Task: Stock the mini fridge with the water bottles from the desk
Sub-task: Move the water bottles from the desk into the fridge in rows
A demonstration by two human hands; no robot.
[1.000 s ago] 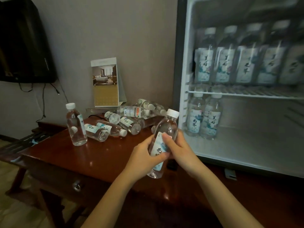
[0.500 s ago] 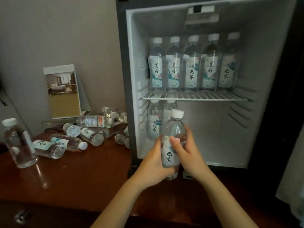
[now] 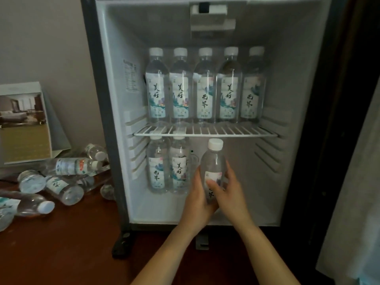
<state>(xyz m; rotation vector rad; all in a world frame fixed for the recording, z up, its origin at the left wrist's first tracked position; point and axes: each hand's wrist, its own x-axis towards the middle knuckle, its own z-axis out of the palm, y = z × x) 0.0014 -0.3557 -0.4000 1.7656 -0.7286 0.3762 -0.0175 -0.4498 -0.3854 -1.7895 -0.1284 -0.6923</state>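
Note:
The mini fridge [image 3: 115,120] stands open on the wooden desk [image 3: 61,243]. Both my hands hold one upright water bottle [image 3: 213,163] with a white cap inside the lower compartment, just right of two standing bottles [image 3: 167,167]. My left hand [image 3: 198,198] wraps its left side and base. My right hand [image 3: 228,192] grips its right side, thumb across the label. Several labelled bottles [image 3: 205,89] stand in a row on the wire shelf [image 3: 205,132] above. Several more bottles [image 3: 63,177] lie in a heap on the desk, left of the fridge.
A standing card with a room photo [image 3: 24,122] leans against the wall behind the heap. The fridge floor to the right of the held bottle is bare white. A dark door edge and pale fabric [image 3: 353,182] border the right side.
My hands have carried the bottle from above the desk into the fridge's lower compartment, beside the two standing bottles. The view has swung right and closer to the fridge.

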